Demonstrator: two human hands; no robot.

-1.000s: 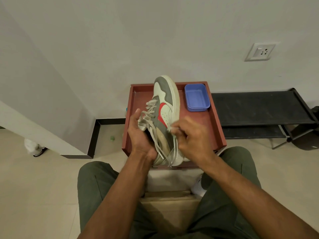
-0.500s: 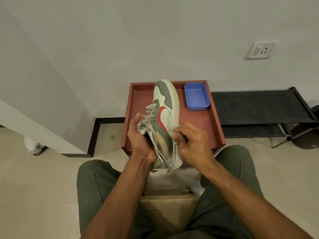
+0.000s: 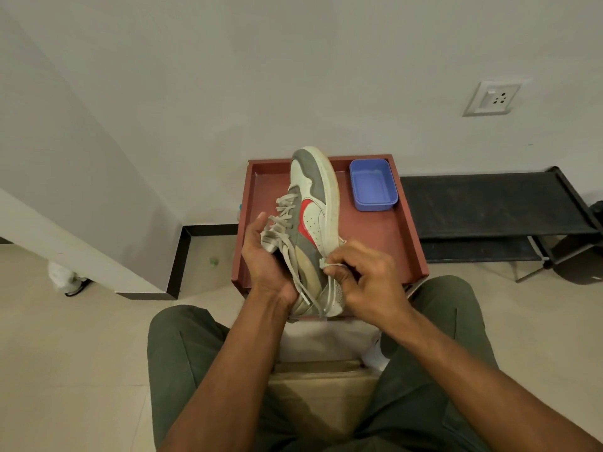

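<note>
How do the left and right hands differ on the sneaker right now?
The left hand grips the sneaker by its laced side; the right hand pinches a lace near the heel. The left hand sits left of the sneaker, the right hand at its sole side. Both are raised in front of the tray.
</note>
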